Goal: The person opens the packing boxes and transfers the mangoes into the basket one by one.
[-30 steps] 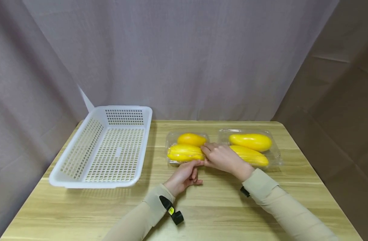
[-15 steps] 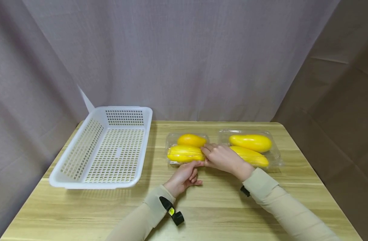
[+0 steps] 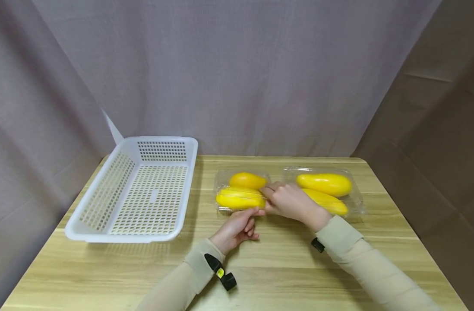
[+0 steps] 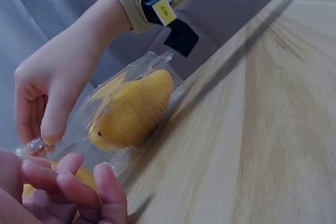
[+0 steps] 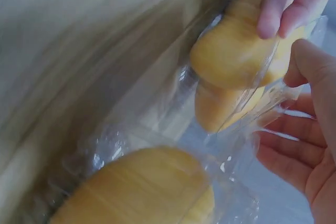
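Two plump yellow fruits (image 3: 240, 197) lie in a clear plastic box (image 3: 224, 210) in the middle of the head view. At this box's near right corner, my left hand (image 3: 234, 229) pinches the lower edge, its other fingers loosely curled; the pinch itself is partly hidden. My right hand (image 3: 293, 203) holds the clear lid edge at the same corner between thumb and fingers, seen in the right wrist view with its thumb (image 5: 310, 66) near the plastic. The two hands almost touch. Lid and base cannot be told apart clearly.
Right of the hands, a second clear plastic box (image 3: 353, 199) holds two longer yellow fruits (image 3: 323, 184), partly behind my right hand. A white perforated basket (image 3: 190, 185) stands at the left of the wooden table (image 3: 276, 276). Grey curtains (image 3: 237, 77) rise behind.
My right fingertips have shifted slightly up and right from my left fingertips, and the box's lid edge looks slightly moved. My left hand stays almost in place.
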Action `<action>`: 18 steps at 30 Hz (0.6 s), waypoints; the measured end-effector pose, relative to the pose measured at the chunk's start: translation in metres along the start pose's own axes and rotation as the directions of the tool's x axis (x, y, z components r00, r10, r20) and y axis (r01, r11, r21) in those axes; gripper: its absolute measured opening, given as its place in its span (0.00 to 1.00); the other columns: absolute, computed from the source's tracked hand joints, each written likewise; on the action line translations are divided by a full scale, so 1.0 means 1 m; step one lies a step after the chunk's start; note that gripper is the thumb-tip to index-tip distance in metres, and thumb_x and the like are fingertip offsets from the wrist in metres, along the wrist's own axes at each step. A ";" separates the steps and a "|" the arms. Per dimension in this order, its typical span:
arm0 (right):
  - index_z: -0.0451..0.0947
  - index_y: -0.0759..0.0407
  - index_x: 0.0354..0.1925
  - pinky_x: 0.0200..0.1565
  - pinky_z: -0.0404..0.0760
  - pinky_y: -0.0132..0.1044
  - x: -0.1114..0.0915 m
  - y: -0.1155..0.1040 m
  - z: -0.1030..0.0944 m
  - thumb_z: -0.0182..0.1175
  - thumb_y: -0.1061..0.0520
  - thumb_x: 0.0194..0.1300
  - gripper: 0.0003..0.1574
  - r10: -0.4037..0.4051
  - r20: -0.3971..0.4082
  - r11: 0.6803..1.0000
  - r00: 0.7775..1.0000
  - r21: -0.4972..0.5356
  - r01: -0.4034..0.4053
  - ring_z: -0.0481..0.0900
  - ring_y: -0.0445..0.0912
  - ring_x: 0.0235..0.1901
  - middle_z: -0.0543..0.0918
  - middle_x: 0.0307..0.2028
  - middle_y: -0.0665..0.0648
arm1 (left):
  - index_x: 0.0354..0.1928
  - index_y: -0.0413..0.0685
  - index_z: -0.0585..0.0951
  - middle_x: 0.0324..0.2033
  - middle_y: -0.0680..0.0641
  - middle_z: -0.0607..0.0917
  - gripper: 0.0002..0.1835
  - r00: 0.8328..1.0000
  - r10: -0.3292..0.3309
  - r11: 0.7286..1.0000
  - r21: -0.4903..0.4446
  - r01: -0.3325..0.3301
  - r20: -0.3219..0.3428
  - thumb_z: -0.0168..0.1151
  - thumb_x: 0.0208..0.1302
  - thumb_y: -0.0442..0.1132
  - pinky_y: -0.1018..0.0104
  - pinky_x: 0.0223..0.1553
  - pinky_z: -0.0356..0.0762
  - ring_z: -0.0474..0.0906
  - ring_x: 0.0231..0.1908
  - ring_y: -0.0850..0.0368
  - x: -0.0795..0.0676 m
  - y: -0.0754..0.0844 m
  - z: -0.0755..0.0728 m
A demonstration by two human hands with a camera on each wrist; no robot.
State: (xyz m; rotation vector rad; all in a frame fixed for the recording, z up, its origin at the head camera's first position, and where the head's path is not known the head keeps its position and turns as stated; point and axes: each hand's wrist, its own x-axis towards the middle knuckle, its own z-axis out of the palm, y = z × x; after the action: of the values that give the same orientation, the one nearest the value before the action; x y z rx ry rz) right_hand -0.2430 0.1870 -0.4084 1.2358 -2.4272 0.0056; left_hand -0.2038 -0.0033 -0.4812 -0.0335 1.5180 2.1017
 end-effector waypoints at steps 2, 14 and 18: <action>0.82 0.61 0.44 0.28 0.82 0.43 -0.002 0.000 0.001 0.71 0.50 0.61 0.19 0.037 -0.005 0.999 0.999 0.020 -0.037 0.82 0.49 0.29 0.84 0.33 0.55 | 0.52 0.36 0.85 0.11 0.56 0.63 0.22 1.000 -0.002 1.000 0.008 0.002 -0.011 0.56 0.75 0.49 0.65 0.28 0.80 0.64 0.15 0.61 0.000 0.001 0.000; 0.79 0.61 0.61 0.54 0.81 0.54 -0.006 0.002 -0.003 0.63 0.52 0.70 0.25 0.185 0.030 0.962 0.982 0.201 -0.187 0.80 0.58 0.56 0.81 0.58 0.64 | 0.41 0.34 0.86 0.13 0.55 0.68 0.21 0.981 0.159 0.960 0.250 -0.126 -0.116 0.56 0.74 0.48 0.69 0.25 0.77 0.68 0.15 0.63 -0.021 0.011 -0.007; 0.78 0.61 0.61 0.54 0.81 0.54 -0.006 0.003 -0.005 0.62 0.53 0.71 0.24 0.199 0.026 0.958 0.980 0.208 -0.200 0.80 0.59 0.56 0.81 0.59 0.65 | 0.39 0.34 0.86 0.15 0.53 0.71 0.19 0.949 0.275 0.900 0.388 -0.198 -0.155 0.55 0.75 0.45 0.70 0.23 0.70 0.67 0.17 0.61 -0.034 0.018 -0.014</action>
State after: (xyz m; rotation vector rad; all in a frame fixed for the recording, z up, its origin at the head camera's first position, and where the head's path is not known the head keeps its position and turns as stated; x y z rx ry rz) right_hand -0.2406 0.1946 -0.4056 1.0685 -2.5981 0.3251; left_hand -0.1868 -0.0339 -0.4592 0.0783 2.1195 2.0046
